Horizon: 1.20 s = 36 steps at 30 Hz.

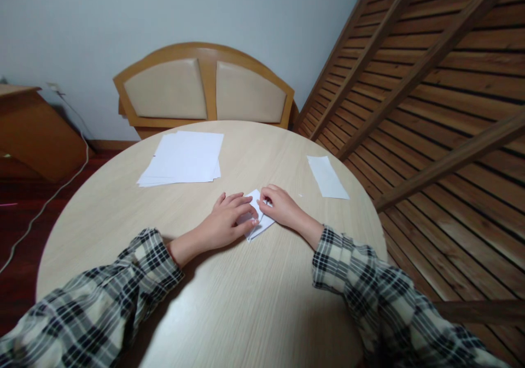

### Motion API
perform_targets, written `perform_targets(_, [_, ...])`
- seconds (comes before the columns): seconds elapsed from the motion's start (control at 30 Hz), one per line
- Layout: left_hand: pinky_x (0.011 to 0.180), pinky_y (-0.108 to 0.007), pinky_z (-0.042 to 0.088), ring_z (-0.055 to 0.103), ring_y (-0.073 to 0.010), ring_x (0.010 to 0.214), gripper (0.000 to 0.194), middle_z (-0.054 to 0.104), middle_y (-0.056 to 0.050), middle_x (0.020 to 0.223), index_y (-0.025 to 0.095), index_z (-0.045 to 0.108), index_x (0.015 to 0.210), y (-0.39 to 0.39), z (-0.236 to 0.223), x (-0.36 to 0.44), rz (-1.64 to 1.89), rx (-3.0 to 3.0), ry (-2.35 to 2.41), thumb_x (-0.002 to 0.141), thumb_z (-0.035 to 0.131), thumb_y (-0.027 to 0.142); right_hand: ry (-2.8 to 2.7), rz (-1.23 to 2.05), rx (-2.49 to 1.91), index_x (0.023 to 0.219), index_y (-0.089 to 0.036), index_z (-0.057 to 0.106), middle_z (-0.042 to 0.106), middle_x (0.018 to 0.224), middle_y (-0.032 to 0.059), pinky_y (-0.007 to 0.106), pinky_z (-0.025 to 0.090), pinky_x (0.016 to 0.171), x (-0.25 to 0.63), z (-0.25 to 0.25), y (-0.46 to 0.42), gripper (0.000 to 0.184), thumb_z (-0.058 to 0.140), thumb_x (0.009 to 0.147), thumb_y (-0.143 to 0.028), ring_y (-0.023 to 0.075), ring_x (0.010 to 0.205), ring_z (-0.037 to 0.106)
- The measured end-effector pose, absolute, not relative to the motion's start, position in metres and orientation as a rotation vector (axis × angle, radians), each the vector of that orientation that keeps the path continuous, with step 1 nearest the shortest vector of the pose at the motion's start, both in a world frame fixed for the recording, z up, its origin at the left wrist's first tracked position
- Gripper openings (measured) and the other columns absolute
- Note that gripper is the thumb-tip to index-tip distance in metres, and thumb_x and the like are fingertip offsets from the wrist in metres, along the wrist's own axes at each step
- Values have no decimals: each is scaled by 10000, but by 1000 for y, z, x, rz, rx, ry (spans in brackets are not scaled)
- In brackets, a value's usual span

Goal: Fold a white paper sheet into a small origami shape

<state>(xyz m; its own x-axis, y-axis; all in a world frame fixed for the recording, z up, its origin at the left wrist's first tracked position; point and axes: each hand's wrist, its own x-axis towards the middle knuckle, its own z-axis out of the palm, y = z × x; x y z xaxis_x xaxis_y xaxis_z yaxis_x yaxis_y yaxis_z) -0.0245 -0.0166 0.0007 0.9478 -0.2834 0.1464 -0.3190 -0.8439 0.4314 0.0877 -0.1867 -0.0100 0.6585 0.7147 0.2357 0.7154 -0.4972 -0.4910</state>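
A small folded piece of white paper [261, 228] lies near the middle of the round table, partly covered by both hands. My left hand [229, 217] rests over its left side, fingers stretched out and apart with the tips on the paper. At the upper right edge of the paper, my right hand [279, 205] has its thumb and forefinger pinched together on it. The folded layers between the two hands are partly hidden by the fingers.
A stack of white paper sheets [184, 157] lies on the far left of the round table [246, 302]. Toward the right edge lies a narrow strip of white paper [327, 176]. Behind the table are a headboard [207, 83] and, rightward, wooden slats [430, 94].
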Motion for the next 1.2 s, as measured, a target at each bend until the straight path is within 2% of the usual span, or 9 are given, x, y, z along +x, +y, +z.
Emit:
perform_targets(0.43, [1098,-637,146,368,-315,1327,296,519,-71,1363,268,613,1025,-21,2,-25,129,2624,-383,839,602,498,-1118,3,-2319,689,-196,494,513,743,13,283,368,690,89,-10,-186,153,562,826,-205,160,745,483])
perform_targets(0.67, [1100,-638,131,351,-332,1334,328,504,-94,1374,226,583,911,-19,-2,-24,124,2614,-416,807,624,534,-1110,21,-2324,689,-191,497,504,750,13,284,358,683,90,-11,-186,156,559,831,-209,156,736,473])
perform_targets(1.2, [1110,-624,126,327,-333,1359,353,492,-98,1394,226,554,923,-15,-5,-24,98,2602,-434,757,686,509,-1114,1,-2312,705,-193,496,505,743,8,277,359,687,88,-10,-187,140,565,827,-196,157,743,480])
